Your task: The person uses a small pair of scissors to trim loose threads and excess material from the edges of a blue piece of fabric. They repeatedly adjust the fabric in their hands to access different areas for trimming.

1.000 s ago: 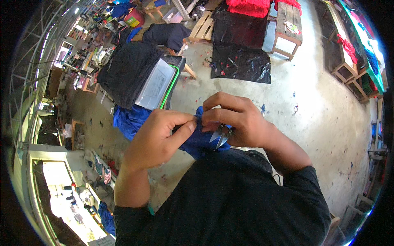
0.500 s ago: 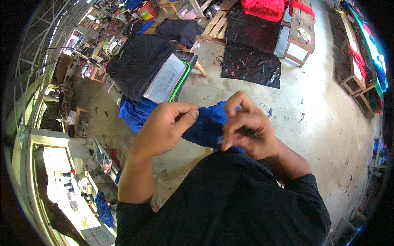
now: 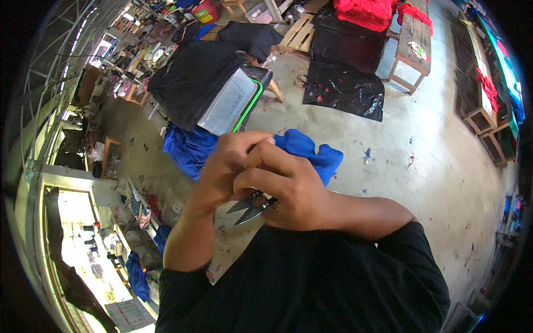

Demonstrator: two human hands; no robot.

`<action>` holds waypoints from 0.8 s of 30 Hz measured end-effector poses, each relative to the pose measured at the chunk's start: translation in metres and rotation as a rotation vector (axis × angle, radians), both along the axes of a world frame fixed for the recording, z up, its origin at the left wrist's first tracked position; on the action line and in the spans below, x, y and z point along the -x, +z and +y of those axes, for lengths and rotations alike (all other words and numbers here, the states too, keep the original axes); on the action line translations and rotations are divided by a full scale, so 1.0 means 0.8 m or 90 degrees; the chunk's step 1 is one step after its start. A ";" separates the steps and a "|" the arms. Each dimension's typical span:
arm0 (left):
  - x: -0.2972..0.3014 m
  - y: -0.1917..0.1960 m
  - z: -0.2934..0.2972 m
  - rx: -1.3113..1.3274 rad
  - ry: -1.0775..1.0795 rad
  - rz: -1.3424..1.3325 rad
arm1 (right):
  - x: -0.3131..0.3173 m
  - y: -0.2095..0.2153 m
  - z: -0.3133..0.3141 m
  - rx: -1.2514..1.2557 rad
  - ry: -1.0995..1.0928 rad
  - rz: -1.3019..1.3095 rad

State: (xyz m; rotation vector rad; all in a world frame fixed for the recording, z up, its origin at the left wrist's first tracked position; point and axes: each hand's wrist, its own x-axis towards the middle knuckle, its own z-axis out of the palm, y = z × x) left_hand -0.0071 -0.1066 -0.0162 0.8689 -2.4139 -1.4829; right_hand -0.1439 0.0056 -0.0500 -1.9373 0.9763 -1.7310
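In front of my chest both hands meet over a blue cloth garment [image 3: 312, 152]. My left hand [image 3: 227, 161] has its fingers closed on the garment's near edge, partly hidden behind the right hand. Crossing over to it, my right hand [image 3: 294, 191] is curled with thread snips [image 3: 254, 211] in its palm. The snips' two dark pointed blades stick out below the fingers, slightly apart and aimed down and left. The fingertips of the right hand are at the left hand's fingers; whether they pinch anything there is hidden.
Beyond my left hand stands a table heaped with black cloth [image 3: 186, 83], a clear plastic box [image 3: 230, 102] at its edge. More blue cloth [image 3: 187, 150] hangs beneath. A black sheet [image 3: 344, 91] covers floor ahead. Wooden benches [image 3: 410, 61] stand at right.
My right hand has moved left onto my left hand, and the snips' blades now show clearly. The blue garment hangs farther right, spread beyond the hands.
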 end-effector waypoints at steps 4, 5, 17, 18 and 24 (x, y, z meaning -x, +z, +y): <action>-0.016 0.010 0.015 -0.075 0.021 0.077 | 0.011 -0.006 -0.016 -0.093 0.004 -0.277; -0.020 0.018 0.018 -0.051 0.036 0.051 | 0.021 -0.011 -0.024 -0.133 0.010 -0.366; -0.041 0.080 0.033 -0.051 0.004 -0.051 | 0.098 -0.027 -0.062 -0.179 0.439 -0.003; -0.039 0.081 0.032 -0.056 -0.006 -0.056 | 0.099 -0.026 -0.060 -0.173 0.438 -0.001; -0.042 0.072 0.033 -0.043 0.113 -0.101 | 0.106 -0.020 -0.051 -0.313 0.301 0.007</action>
